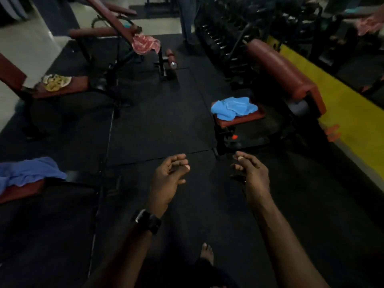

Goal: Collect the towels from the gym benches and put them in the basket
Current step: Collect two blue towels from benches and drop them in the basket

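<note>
A light blue towel [233,108] lies crumpled on the red seat of a bench [247,118] ahead on the right. A darker blue towel [29,171] is draped over a red bench at the left edge. A yellow patterned towel [56,81] rests on another red bench seat farther left. A red-and-white towel [145,44] hangs on an inclined bench at the back. My left hand [168,179] and my right hand [250,173] are held out over the black floor, fingers loosely curled, both empty. The right hand is just short of the light blue towel's bench. No basket is in view.
Black rubber mats cover the floor. A dumbbell rack [224,38] stands behind the right bench, with a yellow strip [332,96] along the right. A person's legs [187,21] stand at the back. A pinkish cloth [369,23] shows at the top right. My bare foot [206,253] is below.
</note>
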A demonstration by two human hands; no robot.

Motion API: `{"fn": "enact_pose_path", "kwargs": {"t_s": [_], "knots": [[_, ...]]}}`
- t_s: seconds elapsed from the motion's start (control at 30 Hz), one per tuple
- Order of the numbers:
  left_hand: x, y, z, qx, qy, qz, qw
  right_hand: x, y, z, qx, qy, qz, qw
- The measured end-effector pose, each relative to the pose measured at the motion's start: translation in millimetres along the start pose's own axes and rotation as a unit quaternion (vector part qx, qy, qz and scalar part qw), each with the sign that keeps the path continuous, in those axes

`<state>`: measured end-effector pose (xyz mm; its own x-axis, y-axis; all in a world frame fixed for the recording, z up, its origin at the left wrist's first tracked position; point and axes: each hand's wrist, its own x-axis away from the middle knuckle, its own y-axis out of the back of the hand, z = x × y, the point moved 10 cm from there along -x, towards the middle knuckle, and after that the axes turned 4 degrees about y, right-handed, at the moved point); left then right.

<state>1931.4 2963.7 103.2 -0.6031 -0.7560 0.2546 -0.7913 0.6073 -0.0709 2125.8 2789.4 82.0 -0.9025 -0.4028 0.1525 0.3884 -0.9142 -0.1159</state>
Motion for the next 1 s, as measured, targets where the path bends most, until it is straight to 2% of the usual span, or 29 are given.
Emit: {"fn": "enact_pose_path", "kwargs": {"t_s": [0.13, 0.33, 0.43, 0.53, 0.63, 0.8, 0.93, 1.0], "knots": [[-88.1, -1.3, -32.4, -0.032, -0.011, -0.023, 0.999, -113.1, -57.0, -2.2, -0.004, -0.026, 0.017, 1.000], [-226.9, 19.7, -22.1, -0.005, 0.035, -0.069, 0.997, -267.1, -111.5, -39.6, 0.023, -0.075, 0.015, 0.997], [-312.9, 9.2, -7.9, 0.004, 0.054, -0.045, 0.998, -344.5, -119.6, -74.8, 0.047, -0.103, -0.022, 0.993], [-405.1, -6.8, 2.0, 0.004, 0.084, -0.023, 0.996, -416.0, -132.1, -107.5, 0.094, -0.125, -0.021, 0.987], [-486.8, -22.5, 16.5, -0.008, 0.131, -0.019, 0.991, -477.0, -143.1, -141.5, 0.118, -0.192, -0.023, 0.974], [-560.5, -27.3, 18.9, -0.048, 0.172, -0.009, 0.984, -550.0, -162.8, -165.9, 0.112, -0.241, -0.020, 0.964], [-607.3, -21.2, 16.5, -0.048, 0.193, -0.037, 0.979, -608.4, -157.9, -167.3, 0.135, -0.232, -0.071, 0.961], [-619.7, -17.3, 16.3, -0.045, 0.198, -0.057, 0.977, -635.3, -155.9, -168.5, 0.211, -0.211, -0.070, 0.952]]}}
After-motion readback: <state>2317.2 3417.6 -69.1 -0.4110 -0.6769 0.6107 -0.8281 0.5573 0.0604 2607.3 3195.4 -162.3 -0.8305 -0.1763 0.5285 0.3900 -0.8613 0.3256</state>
